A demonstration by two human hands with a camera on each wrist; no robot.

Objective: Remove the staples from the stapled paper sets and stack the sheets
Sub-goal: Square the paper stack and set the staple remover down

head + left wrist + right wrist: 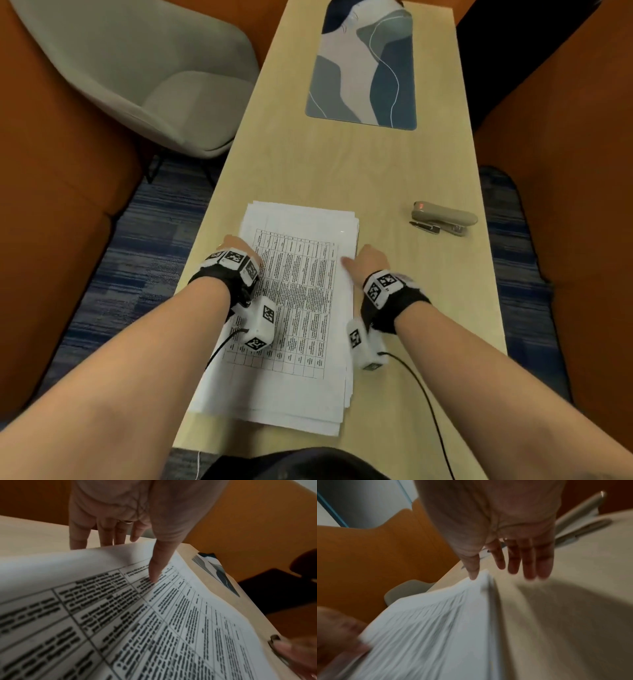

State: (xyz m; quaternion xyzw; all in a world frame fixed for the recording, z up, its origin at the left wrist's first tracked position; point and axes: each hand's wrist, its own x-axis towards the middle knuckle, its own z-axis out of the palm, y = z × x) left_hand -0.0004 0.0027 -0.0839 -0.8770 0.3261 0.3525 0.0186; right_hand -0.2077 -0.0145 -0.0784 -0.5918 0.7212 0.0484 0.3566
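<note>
The paper pile [294,308] lies on the table [394,171] at its near end, just in front of the person, printed side up with a table of text on the top sheet. The sheets are loosely squared: edges step out at the near right corner and along the far edge. No staple can be made out in any view.

The left hand [236,248] sits at the pile's left edge near the far corner. From the left wrist view its fingers [106,536] hang straight down past that edge while the thumb [157,568] presses on the top sheet; it grips nothing that shows. The right hand [370,260] is at the pile's right edge, fingers straight and spread, only the thumb [473,572] touching the edge of the sheets; that view is blurred.

Right of the pile and well apart from it lie a grey stapler [445,216] and a dark pen [424,226] touching its near side. Beyond the pile, at the table's far end, is a patterned mat [363,68]. A grey chair [154,78] stands left of the table.

The step in hand looks like squaring the pile between both hands. Next would be closing the hands against both edges evenly, so the loose sheets align without sliding off.
</note>
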